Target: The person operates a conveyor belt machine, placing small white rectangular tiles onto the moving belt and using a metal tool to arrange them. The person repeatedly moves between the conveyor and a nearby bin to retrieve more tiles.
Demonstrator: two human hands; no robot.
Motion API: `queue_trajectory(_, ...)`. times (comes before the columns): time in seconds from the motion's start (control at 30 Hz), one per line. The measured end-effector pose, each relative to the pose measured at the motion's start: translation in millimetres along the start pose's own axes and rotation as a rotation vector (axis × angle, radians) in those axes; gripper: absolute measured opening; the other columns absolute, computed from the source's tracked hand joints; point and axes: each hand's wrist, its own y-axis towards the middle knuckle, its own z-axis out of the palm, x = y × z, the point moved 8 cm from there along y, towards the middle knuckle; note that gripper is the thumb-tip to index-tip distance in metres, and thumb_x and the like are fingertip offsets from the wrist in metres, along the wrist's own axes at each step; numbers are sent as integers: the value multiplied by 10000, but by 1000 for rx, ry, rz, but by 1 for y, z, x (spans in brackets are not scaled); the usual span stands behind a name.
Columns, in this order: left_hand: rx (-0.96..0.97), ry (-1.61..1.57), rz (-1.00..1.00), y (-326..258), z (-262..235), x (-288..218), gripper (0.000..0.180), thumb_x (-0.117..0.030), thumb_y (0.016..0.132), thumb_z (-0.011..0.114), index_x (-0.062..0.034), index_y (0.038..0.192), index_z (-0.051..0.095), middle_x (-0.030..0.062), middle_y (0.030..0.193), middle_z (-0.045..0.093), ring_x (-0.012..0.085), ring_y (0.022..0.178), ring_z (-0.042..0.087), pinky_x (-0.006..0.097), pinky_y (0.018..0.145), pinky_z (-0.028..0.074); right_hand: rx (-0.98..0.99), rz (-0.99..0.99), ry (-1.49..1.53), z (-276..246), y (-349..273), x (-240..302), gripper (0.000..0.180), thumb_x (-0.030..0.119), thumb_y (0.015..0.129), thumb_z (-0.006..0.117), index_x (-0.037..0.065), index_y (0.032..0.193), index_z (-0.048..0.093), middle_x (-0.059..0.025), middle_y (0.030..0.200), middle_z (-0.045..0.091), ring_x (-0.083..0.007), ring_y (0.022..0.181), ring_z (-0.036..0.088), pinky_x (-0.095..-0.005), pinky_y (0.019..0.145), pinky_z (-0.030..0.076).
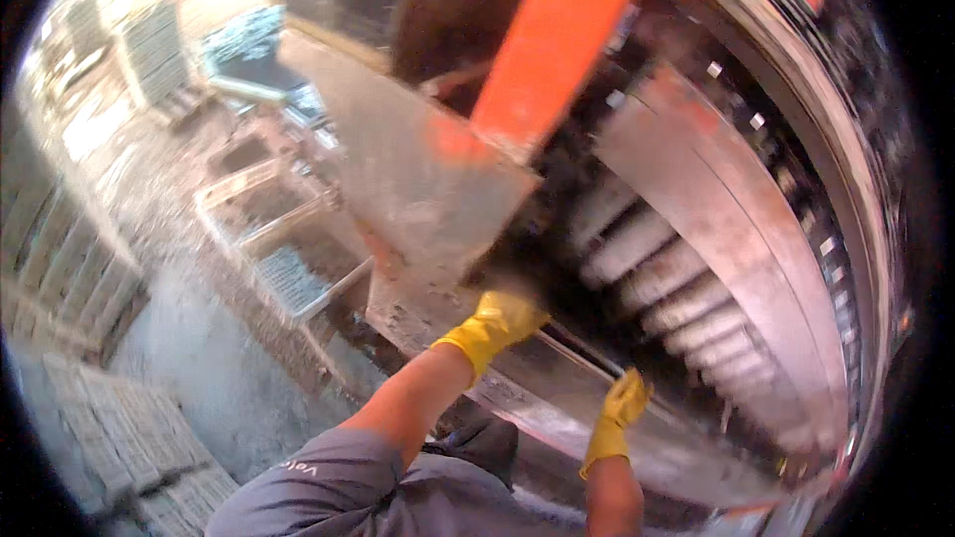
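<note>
Both my hands wear yellow rubber gloves. My left hand [500, 323] reaches up under the lower edge of a big grey metal hopper plate [418, 179], its fingers curled against the dark gap there. My right hand [624, 406] is lower and to the right, pressed on the long grey metal ledge [557, 378] of the machine, fingers bent over its edge. Behind the hands lies a row of pale grey ribbed moulds or blocks [657, 268] inside the machine. Blur hides whether either hand grips a loose object.
An orange steel beam [557, 40] slants above the hopper. A curved metal frame [796, 239] rims the right side. To the left are wet concrete ground [189, 338], metal-framed racks [269, 229] and stacks of grey blocks [119, 428].
</note>
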Motion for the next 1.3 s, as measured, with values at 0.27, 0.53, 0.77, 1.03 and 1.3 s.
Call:
queue_trajectory(0.27,221,95,68,5,-12,7,542,-576,1033,508,-131,1077,813,162,1119,779,426,1060,714,539,934,553,241,232,642,-15,-130,55,433,160,910,774,66,1324,689,-224,1400,647,-437,1319,586,-485,1124,474)
queue_trajectory(0.53,-8,21,284,2,-25,7,334,-336,1010,655,-46,877,755,216,901,736,458,848,676,545,771,530,1165,813,175,-71,-527,-76,406,353,963,688,172,1323,734,-223,1351,689,-406,1269,648,-518,1077,506)
queue_trajectory(0.77,15,40,306,-10,-6,-15,389,-362,1046,636,5,984,748,222,915,735,445,839,675,505,771,533,1439,1189,215,-158,-744,-73,461,225,984,604,215,1438,683,-178,1302,725,-431,1243,672,-527,1027,541)
queue_trajectory(1.03,-153,296,207,-47,-3,-94,400,-437,1005,678,-54,939,772,212,877,753,398,809,705,529,748,539,850,1490,644,-109,-727,-150,633,594,943,640,56,1255,759,-265,1177,752,-449,1106,708,-547,970,539)
queue_trajectory(1.3,-243,452,163,-79,63,-207,412,-511,965,721,-112,893,795,201,840,771,351,780,735,553,725,545,589,1860,511,-141,-789,-323,631,587,949,650,75,1307,731,-208,1162,771,-355,1023,749,-503,892,590)
